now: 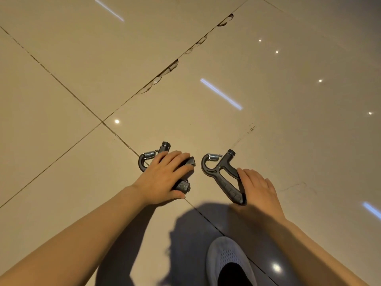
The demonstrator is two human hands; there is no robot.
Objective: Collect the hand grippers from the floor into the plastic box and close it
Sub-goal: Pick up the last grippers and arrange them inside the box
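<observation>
The left hand (165, 176) is curling over one hand gripper (165, 162) on the tiled floor (82, 79), while the right hand (257, 190) is grasping the handles of the second hand gripper (222, 174), apparently to lift both together. The plastic box is out of view.

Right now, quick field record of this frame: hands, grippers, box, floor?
left hand: laid over left gripper, fingers curled round its handles
right hand: holds right gripper by its handle ends
grippers: both at floor level, apart, springs pointing away from the person
box: not in view
floor: glossy tiles, chipped joint
shoe: bottom edge
</observation>
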